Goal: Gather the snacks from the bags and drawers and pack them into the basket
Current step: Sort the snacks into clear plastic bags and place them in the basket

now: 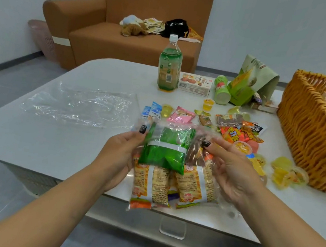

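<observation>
Snack bag (173, 166), clear plastic, held over the near counter (62, 141) edge at 6 o'clock; inside: one green packet on top, orange-yellow printed packets below. Left hand (121, 151) and right hand (232, 170) each pinch an upper corner, fingers clamped on the plastic. Loose snacks (230, 128) lie at 12 to 1 o'clock behind the bag. Wicker basket (312, 130) at 2 o'clock. Drink bottle (169, 66) upright at 12 o'clock. Empty clear bag (81, 104) flat at 10 o'clock.
</observation>
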Tool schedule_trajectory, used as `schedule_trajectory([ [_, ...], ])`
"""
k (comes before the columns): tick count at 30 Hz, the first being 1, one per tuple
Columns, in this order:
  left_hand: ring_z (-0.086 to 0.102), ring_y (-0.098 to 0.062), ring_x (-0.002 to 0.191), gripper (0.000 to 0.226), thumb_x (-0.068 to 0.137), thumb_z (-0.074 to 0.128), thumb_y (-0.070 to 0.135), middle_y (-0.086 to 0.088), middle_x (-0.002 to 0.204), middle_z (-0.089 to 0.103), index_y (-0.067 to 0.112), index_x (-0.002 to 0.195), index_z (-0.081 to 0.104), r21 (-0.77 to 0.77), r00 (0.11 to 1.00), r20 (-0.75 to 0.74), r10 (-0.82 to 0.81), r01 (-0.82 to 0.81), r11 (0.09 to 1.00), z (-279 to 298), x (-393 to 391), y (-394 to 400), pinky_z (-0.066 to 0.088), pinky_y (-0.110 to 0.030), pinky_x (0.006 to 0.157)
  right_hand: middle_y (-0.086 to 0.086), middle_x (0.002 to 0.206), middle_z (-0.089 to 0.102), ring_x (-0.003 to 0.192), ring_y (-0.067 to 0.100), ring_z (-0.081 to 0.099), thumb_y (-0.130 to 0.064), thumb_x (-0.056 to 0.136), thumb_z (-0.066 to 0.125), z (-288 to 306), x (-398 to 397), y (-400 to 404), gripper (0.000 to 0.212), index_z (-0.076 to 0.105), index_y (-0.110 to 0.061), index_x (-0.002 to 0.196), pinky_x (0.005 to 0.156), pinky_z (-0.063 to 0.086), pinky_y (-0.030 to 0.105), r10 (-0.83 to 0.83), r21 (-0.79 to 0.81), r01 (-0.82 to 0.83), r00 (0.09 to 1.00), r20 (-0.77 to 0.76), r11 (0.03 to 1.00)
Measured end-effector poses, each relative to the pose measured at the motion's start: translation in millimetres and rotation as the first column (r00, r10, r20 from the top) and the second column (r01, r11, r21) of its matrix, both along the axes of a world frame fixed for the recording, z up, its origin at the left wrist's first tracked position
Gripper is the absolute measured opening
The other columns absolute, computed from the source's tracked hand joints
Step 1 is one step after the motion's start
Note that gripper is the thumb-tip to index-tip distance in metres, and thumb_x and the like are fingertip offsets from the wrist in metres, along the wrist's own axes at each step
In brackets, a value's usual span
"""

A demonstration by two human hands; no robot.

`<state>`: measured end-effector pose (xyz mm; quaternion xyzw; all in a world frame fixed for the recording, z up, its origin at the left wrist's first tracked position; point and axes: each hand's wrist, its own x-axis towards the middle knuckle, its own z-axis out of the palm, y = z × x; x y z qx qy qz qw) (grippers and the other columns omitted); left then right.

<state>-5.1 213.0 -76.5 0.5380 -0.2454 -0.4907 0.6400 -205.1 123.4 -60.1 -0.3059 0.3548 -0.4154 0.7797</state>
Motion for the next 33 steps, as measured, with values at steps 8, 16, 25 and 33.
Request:
schedule_trajectory([
  [8,0.073,-0.022,0.085,0.027,0.082,0.059,0.027,-0.013,0.095,0.076,0.009,0.09,0.076,-0.201,0.999,-0.016,0.038,-0.041,0.979,35,-3,-11,0.061,-0.033,0.073,0.005,0.085,0.074,0.065,0.009,0.07,0.002,0.067,0.064,38,-18,-22,0.049,0.059,-0.003,0.115,0.057,0.056,0.014,0.227,-0.298,-0.2,0.972,0.058,0.933],
  [16,0.06,-0.038,0.118,0.054,0.088,0.056,0.029,-0.023,0.125,0.063,-0.004,0.129,0.055,-0.263,0.991,-0.1,-0.086,0.057,0.963,49,-14,-19,0.049,-0.054,0.097,0.011,0.104,0.072,0.084,0.016,0.072,-0.008,0.059,0.085,44,-27,-30,0.05,0.07,-0.008,0.107,0.07,0.059,0.022,0.417,-0.458,-0.312,0.897,0.147,0.832],
  [25,0.073,-0.024,0.077,0.021,0.082,0.064,0.024,-0.014,0.089,0.076,0.006,0.086,0.076,-0.214,0.988,0.151,0.025,0.008,0.977,54,-8,-18,0.061,-0.035,0.067,0.01,0.085,0.075,0.079,0.021,0.073,-0.007,0.058,0.076,47,-49,-32,0.053,0.06,-0.007,0.109,0.065,0.059,0.026,0.183,-0.5,-0.409,0.879,-0.44,0.763],
  [33,0.073,-0.018,0.077,0.027,0.074,0.068,0.028,-0.008,0.085,0.077,0.008,0.092,0.072,-0.161,0.909,0.415,-0.039,0.115,0.98,52,-19,-8,0.06,-0.029,0.069,-0.007,0.121,0.067,0.113,0.011,0.063,-0.004,0.085,0.062,67,-85,-25,0.049,0.055,-0.025,0.129,0.095,0.05,0.024,0.209,-0.442,-0.666,0.665,-0.717,0.601],
])
